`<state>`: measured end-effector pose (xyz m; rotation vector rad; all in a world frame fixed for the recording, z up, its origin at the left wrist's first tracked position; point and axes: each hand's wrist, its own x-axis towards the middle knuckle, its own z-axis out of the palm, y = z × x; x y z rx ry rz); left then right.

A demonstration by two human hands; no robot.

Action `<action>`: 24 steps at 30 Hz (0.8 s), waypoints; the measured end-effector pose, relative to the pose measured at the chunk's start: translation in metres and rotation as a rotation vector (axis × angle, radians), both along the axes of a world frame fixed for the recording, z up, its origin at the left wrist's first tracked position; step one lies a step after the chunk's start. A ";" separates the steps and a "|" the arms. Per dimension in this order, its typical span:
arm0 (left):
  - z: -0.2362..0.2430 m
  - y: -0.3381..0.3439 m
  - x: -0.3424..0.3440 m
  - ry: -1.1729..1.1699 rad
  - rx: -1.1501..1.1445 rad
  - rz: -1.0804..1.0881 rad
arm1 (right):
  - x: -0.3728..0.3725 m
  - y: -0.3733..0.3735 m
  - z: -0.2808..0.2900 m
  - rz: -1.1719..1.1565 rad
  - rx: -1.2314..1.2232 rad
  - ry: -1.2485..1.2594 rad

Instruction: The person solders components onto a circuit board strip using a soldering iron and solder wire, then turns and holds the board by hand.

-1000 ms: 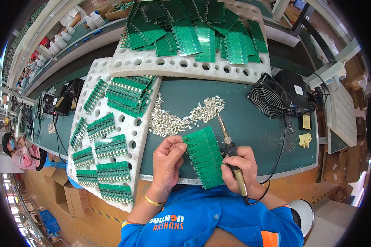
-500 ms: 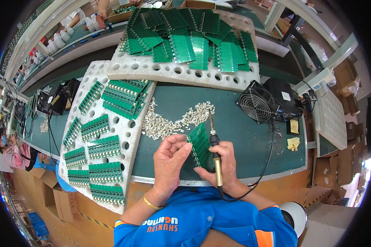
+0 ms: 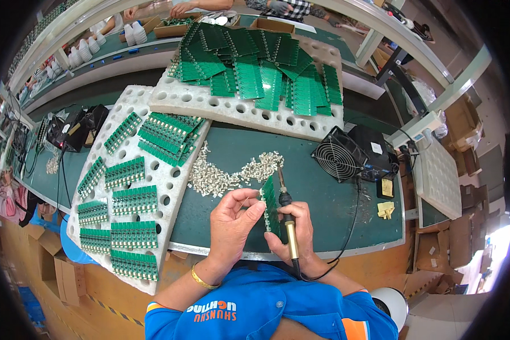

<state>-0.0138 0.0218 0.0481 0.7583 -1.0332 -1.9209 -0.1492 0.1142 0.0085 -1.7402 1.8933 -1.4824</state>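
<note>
A green circuit board panel (image 3: 270, 205) is held up in front of me, nearly edge-on, with a row of pads along its left edge. My left hand (image 3: 231, 224) is closed, thumb and fingertips pinched at that edge; whether a small part is also between them is hidden. My right hand (image 3: 298, 231) grips a soldering iron (image 3: 290, 237) with a gold-coloured handle, its tip pointing away from me. My right thumb touches the board's lower end. Beyond the hands lies a pile of small whitish components (image 3: 211, 174), with the iron's tip over its right end.
A holed foam board (image 3: 178, 187) at left bears several populated panels (image 3: 134, 199). Another foam board (image 3: 198, 103) behind holds stacked green panels (image 3: 246, 76). A fan (image 3: 335, 158) stands at right beside a black box (image 3: 374, 148). A co-worker's hand (image 3: 182, 8) shows far back.
The board has turned more edge-on to me, and both hands stay close to it. The whole view has shifted slightly; more of the people across the bench shows.
</note>
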 end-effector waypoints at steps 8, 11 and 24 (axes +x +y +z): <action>-0.004 0.002 0.002 0.031 -0.036 -0.007 | 0.003 0.001 0.001 0.079 -0.050 -0.181; -0.004 0.001 0.003 0.034 -0.038 -0.007 | 0.003 0.000 0.001 0.097 -0.060 -0.188; -0.007 0.000 0.006 0.008 -0.030 -0.016 | 0.005 0.001 0.004 0.113 -0.022 -0.251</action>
